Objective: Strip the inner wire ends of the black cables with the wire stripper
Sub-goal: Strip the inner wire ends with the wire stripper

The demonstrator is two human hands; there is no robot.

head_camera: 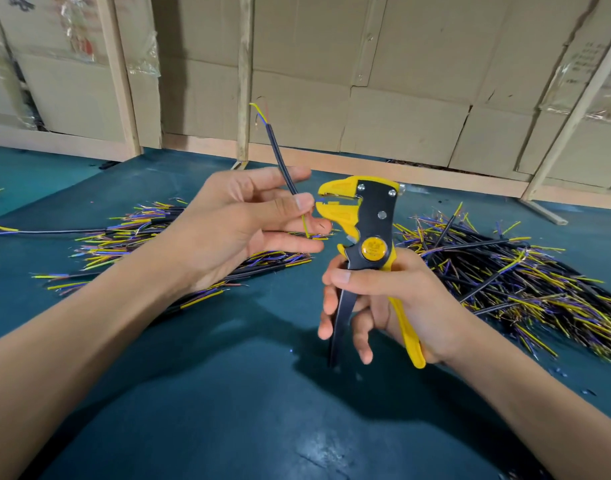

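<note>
**Legible markings**

No readable text. Printed characters on cardboard box [586, 60], upper right of frame, too blurred to read; red mark on cardboard panel [79, 43], upper left, and embossing on wire stripper [368, 237] yellow knob, centre, likewise illegible.

A dark teal counter [200, 393] fills the lower frame. Flattened cardboard panels [401, 81] form the back wall across the top, braced by pale wooden battens [245, 77]. Crinkled clear plastic film [143, 53] clings at the upper left and at the upper right edge.
</note>
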